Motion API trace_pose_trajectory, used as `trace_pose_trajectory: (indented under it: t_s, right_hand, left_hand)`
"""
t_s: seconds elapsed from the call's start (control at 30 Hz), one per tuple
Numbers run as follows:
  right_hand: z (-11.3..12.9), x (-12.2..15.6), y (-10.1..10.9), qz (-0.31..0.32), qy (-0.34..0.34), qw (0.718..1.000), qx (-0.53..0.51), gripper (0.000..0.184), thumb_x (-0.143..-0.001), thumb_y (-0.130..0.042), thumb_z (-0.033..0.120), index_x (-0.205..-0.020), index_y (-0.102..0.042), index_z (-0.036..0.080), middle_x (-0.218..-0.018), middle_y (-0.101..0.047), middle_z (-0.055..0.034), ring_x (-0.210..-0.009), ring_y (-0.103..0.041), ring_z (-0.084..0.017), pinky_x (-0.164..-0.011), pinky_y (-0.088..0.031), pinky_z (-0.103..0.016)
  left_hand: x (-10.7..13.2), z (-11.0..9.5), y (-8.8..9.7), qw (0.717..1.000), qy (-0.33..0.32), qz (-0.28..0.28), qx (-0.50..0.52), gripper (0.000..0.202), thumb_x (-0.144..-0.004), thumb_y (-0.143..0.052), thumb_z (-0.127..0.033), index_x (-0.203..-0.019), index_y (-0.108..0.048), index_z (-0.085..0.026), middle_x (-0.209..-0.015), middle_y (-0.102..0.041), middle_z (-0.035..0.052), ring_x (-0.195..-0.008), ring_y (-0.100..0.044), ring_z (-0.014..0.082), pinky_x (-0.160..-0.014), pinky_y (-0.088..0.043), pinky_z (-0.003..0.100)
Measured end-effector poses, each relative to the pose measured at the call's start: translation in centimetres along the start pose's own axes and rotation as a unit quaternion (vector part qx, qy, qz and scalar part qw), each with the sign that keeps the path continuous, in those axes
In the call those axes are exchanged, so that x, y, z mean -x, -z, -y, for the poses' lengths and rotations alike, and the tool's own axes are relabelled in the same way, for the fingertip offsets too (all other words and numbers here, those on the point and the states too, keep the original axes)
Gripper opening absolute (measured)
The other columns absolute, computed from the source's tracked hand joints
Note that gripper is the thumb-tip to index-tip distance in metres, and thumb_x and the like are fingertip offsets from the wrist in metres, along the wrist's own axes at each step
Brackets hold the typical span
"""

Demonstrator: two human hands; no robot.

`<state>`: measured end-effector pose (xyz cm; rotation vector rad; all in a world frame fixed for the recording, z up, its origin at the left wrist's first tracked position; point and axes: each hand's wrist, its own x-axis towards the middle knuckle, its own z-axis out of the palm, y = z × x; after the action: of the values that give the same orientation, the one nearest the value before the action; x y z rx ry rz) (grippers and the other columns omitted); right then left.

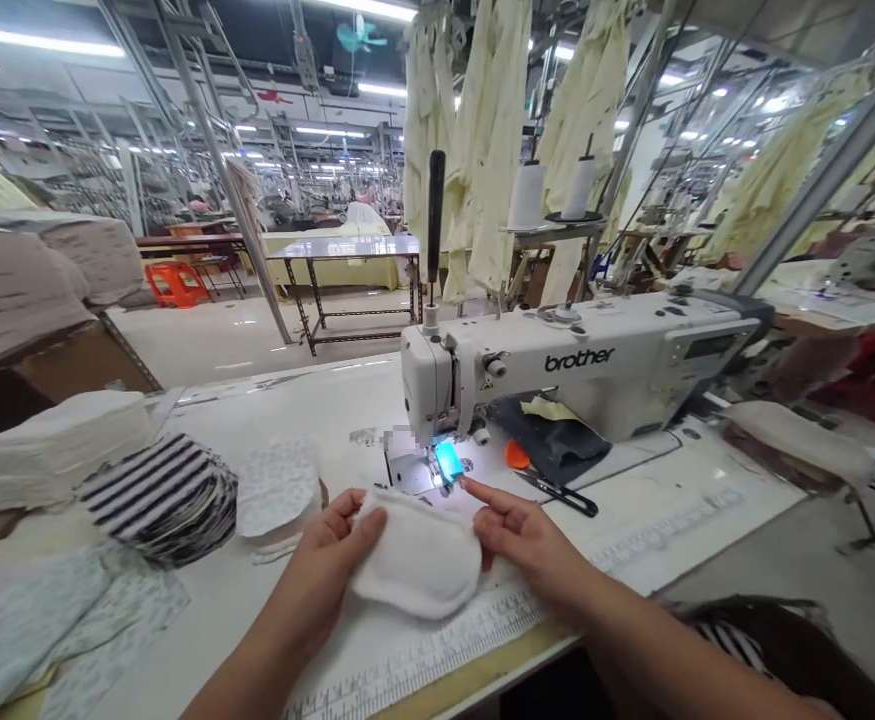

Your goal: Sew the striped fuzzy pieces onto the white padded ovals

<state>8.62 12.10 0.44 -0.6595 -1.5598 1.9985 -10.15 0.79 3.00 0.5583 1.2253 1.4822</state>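
Note:
A rounded white fabric piece (pixel 422 555) with a seamed edge is held between my two hands, just in front of the sewing machine (pixel 512 370). My left hand (pixel 343 540) pinches its upper left side, thumb on top. On the right edge, my right hand (pixel 516 530) grips the same piece with thumb and curled fingers, while its index finger stretches toward the lit needle area (pixel 448 460). The underside of the fabric and some fingertips are hidden. Behind my right hand lie black thread snips (pixel 568 495) and an orange object (pixel 516 454).
To the left stand stacks of white pads (pixel 62 445), black-and-white striped pieces (pixel 163 495) and pale printed pieces (pixel 279 485). Printed cloth (pixel 54 620) lies at the front left. A dark cloth (pixel 549 440) sits under the machine arm. A ruler strip (pixel 437 650) runs along the table's front edge.

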Motion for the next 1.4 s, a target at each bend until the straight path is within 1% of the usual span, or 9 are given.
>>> trace_pose_trajectory:
  t_s: [0.27, 0.4, 0.53, 0.73, 0.9, 1.03, 1.17, 1.23, 1.4]
  right_hand:
    - [-0.1, 0.2, -0.1, 0.006, 0.001, 0.999, -0.043, 0.071, -0.067, -0.077, 0.034, -0.129, -0.044, 0.019, -0.074, -0.055, 0.0024, -0.061, -0.049, -0.010, -0.059, -0.039, -0.025]
    - [0.0, 0.1, -0.1, -0.074, 0.085, 0.991, 0.067, 0.044, -0.070, -0.071, 0.032, -0.107, -0.054, 0.019, -0.081, -0.054, -0.0003, -0.069, -0.049, -0.013, -0.064, -0.040, -0.027]
    - [0.4, 1.4, -1.7, -0.102, 0.152, 0.961, 0.207, 0.024, -0.071, -0.068, 0.030, -0.076, -0.047, 0.020, -0.071, -0.047, 0.0033, -0.065, -0.043, -0.013, -0.062, -0.037, -0.025]
    - [1.1, 2.0, -4.0, -0.029, 0.153, 0.966, 0.208, 0.006, -0.078, -0.056, 0.023, -0.079, -0.052, 0.018, -0.073, -0.051, 0.0014, -0.069, -0.046, -0.014, -0.064, -0.038, -0.024]
    - [1.0, 2.2, -3.6, 0.017, 0.193, 0.957, 0.218, 0.009, -0.079, -0.049, 0.018, -0.070, -0.049, 0.018, -0.071, -0.051, 0.0014, -0.067, -0.047, -0.014, -0.064, -0.036, -0.024]
    - [0.2, 2.3, -2.6, -0.032, 0.205, 0.939, 0.275, 0.004, -0.077, -0.046, 0.017, -0.074, -0.048, 0.019, -0.070, -0.050, 0.0010, -0.067, -0.046, -0.015, -0.063, -0.035, -0.024]
    - [-0.4, 1.8, -1.6, -0.072, 0.159, 0.957, 0.231, 0.009, -0.081, -0.048, 0.027, -0.078, -0.049, 0.019, -0.067, -0.049, 0.0009, -0.064, -0.045, -0.015, -0.059, -0.035, -0.024]
    - [-0.5, 1.9, -1.7, -0.052, 0.121, 0.979, 0.157, 0.017, -0.082, -0.052, 0.034, -0.078, -0.048, 0.018, -0.067, -0.050, 0.0008, -0.063, -0.045, -0.015, -0.059, -0.036, -0.024]
    - [-1.0, 3.1, -3.0, 0.035, 0.046, 0.993, -0.099, 0.035, -0.072, -0.070, 0.042, -0.076, -0.045, 0.019, -0.070, -0.048, 0.0015, -0.063, -0.043, -0.012, -0.060, -0.033, -0.022]
  left_hand:
    - [-0.1, 0.4, 0.3, 0.998, 0.060, -0.011, 0.003, 0.032, -0.071, -0.071, -0.042, -0.091, -0.058, -0.020, -0.081, -0.064, 0.0006, -0.071, -0.059, 0.0146, -0.062, -0.046, 0.022]
    - [0.3, 0.7, 0.3, 0.997, 0.071, -0.026, -0.036, 0.028, -0.072, -0.069, -0.044, -0.082, -0.060, -0.019, -0.073, -0.060, -0.0008, -0.071, -0.056, 0.0144, -0.059, -0.043, 0.019]
    - [1.8, 1.7, -1.4, 0.991, -0.068, -0.029, -0.112, 0.027, -0.077, -0.064, -0.045, -0.083, -0.059, -0.020, -0.071, -0.056, -0.0013, -0.065, -0.052, 0.0131, -0.058, -0.041, 0.020]
    - [4.2, 3.9, -5.3, 0.960, -0.241, -0.008, -0.141, 0.044, -0.078, -0.062, -0.047, -0.115, -0.058, -0.025, -0.122, -0.051, 0.0071, -0.112, -0.048, 0.0266, -0.094, -0.038, 0.031]
    - [3.9, 3.9, -5.0, 0.962, -0.185, -0.037, -0.198, 0.027, -0.073, -0.068, -0.036, -0.095, -0.064, -0.023, -0.095, -0.062, 0.0044, -0.089, -0.056, 0.0231, -0.080, -0.043, 0.027]
    - [3.8, 4.1, -4.3, 0.978, -0.163, -0.045, -0.124, 0.019, -0.074, -0.068, -0.038, -0.081, -0.065, -0.020, -0.085, -0.061, 0.0030, -0.081, -0.055, 0.0174, -0.073, -0.043, 0.022]
    - [4.3, 4.9, -4.2, 0.992, 0.044, 0.109, 0.048, 0.035, -0.071, -0.069, -0.050, -0.084, -0.062, -0.018, -0.043, -0.038, -0.0074, -0.035, -0.025, 0.0036, -0.038, -0.021, 0.015]
    - [4.2, 5.1, -4.2, 0.987, 0.049, 0.142, 0.059, 0.040, -0.063, -0.077, -0.044, -0.089, -0.061, -0.018, -0.044, -0.041, -0.0076, -0.036, -0.027, 0.0031, -0.039, -0.024, 0.014]
    - [3.0, 5.2, -4.1, 0.993, -0.081, -0.074, -0.034, 0.016, -0.064, -0.072, -0.024, -0.069, -0.058, -0.018, -0.068, -0.055, -0.0027, -0.056, -0.046, 0.0088, -0.053, -0.037, 0.018]
